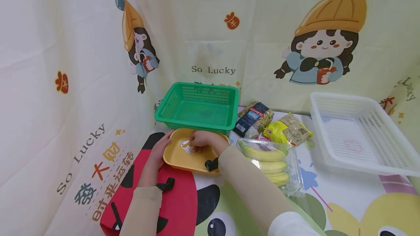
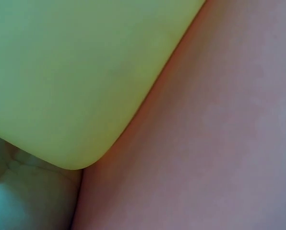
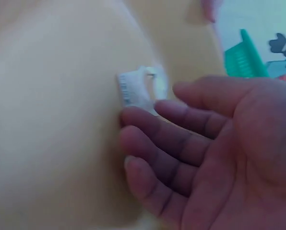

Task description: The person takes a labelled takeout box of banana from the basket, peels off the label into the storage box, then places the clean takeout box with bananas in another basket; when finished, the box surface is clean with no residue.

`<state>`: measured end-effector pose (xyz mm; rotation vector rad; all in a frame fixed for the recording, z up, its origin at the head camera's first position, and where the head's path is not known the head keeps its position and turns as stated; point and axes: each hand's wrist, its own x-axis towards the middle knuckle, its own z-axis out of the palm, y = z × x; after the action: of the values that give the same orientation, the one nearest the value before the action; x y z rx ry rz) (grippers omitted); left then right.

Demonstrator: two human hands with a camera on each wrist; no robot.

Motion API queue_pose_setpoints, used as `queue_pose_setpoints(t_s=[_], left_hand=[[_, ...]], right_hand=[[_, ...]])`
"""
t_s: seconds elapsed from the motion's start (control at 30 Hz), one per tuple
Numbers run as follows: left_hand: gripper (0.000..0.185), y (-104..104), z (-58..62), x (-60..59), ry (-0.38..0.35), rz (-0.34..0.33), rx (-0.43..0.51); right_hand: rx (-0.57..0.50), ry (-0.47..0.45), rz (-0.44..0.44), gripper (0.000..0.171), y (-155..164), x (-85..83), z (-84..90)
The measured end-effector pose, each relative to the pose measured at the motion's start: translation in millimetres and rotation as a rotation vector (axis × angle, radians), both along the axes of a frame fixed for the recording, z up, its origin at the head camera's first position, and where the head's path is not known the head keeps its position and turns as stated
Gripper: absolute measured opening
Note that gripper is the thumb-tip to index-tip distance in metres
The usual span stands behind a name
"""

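An orange-yellow plastic tub sits in front of the green basket. My left hand grips its left side; a fingertip shows over the rim in the right wrist view. The tub's outer wall fills much of the left wrist view, with part of the palm below it. Inside the tub, my right hand pinches the edge of a small white label with a yellow banana picture. In the right wrist view, thumb and forefinger meet the label; the other fingers curl loosely.
Behind the tub stands a green basket. To the right lie a clear box of bananas, a pasta bag and a yellow packet. A white basket is at the far right. Printed cloth walls enclose the table.
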<state>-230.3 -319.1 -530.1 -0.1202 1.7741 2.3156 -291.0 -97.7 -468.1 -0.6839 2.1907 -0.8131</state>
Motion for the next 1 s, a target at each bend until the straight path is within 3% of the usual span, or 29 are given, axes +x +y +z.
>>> queue_pose_setpoints(t_s=[0.13, 0.3, 0.4, 0.53, 0.7, 0.77, 0.87, 1.0], left_hand=[[0.048, 1, -0.8, -0.4, 0.024, 0.027, -0.003], [0.05, -2, 1.9, 1.3, 0.039, 0.126, -0.1], [0.048, -5, 5.8, 3.9, 0.063, 0.221, -0.283], [0.045, -3, 15.5, 9.9, 0.128, 0.344, -0.602], [0.038, 17, 35.3, 18.5, 0.329, 0.445, -0.843], [0.034, 31, 44.8, 22.0, 0.416, 0.45, -0.869], [0.028, 61, 58.8, 27.5, 0.499, 0.396, -0.834], [0.026, 105, 70.9, 37.0, 0.527, 0.23, -0.73]], right_hand=[[-0.005, -0.029, 0.071, 0.031, 12, -0.9, 13.6], [-0.064, -0.078, 0.059, 0.038, 37, -1.0, 33.0], [-0.098, -0.074, 0.044, 0.041, 59, -1.4, 42.9], [-0.126, -0.024, 0.012, 0.041, 93, -0.2, 54.6], [-0.177, 0.059, -0.047, 0.037, 142, 12.2, 72.4], [-0.198, 0.087, -0.073, 0.037, 161, 20.0, 77.3], [-0.222, 0.136, -0.128, 0.035, 188, 32.7, 80.5], [-0.234, 0.209, -0.215, 0.034, 221, 53.1, 79.8]])
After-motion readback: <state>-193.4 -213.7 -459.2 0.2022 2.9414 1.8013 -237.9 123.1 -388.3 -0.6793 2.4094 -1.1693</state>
